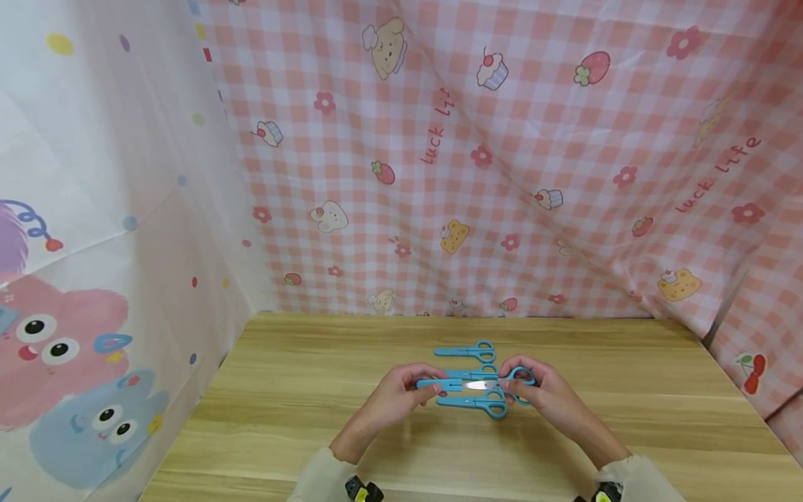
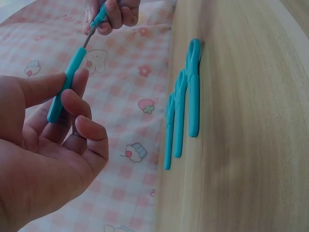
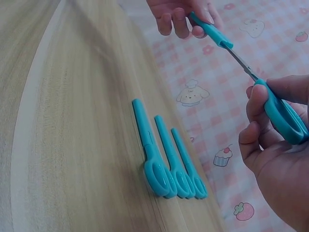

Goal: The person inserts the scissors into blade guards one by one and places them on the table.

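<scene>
My left hand (image 1: 401, 388) pinches a blue blade cover (image 2: 68, 84) between thumb and fingers. Opposite it, my right hand (image 1: 544, 390) grips the handles of a pair of blue scissors (image 3: 282, 113). The bare metal blades stretch between the two hands, and their tips are at the mouth of the cover; how deep they sit inside cannot be seen. Both pieces are held above the table, roughly in line. Below and behind them lie three more pairs of covered blue scissors (image 2: 193, 92) in a row, the middle pair partly hidden by the hands in the head view.
The wooden table (image 1: 282, 411) carries the row of scissors near its middle. A pink checked cloth (image 1: 351, 153) hangs along its far edge, and a white cloth with cartoon figures (image 1: 163, 230) hangs on the left.
</scene>
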A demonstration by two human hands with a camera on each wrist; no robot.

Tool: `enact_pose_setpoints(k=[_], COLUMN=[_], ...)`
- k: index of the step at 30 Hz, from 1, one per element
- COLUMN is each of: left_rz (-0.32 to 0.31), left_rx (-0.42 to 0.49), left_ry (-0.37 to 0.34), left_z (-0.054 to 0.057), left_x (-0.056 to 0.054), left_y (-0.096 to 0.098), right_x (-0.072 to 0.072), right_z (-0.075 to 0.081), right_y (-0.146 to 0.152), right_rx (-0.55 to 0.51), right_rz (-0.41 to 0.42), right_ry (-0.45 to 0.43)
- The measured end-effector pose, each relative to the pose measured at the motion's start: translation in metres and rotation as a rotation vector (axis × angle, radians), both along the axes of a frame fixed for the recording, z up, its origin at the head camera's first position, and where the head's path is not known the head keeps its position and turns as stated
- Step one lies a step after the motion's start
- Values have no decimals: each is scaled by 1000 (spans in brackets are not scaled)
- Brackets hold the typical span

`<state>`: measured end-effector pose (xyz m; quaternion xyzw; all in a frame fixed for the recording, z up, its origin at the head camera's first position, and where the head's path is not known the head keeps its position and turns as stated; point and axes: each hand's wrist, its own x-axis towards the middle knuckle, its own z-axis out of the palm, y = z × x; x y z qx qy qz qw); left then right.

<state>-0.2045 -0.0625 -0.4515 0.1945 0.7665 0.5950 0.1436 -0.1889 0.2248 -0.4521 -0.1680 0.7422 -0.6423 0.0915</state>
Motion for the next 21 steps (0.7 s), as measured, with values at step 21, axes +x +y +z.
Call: enact_pose_setpoints(k=[21], left_rz=[-22], left_rx=[2], left_ry=[9], left_z=[2], left_x=[0], left_y=[5], right_x=[0], right_z=[2], right_y=[-4], right_rx=[18], right_rz=[6], right_ry=[-17])
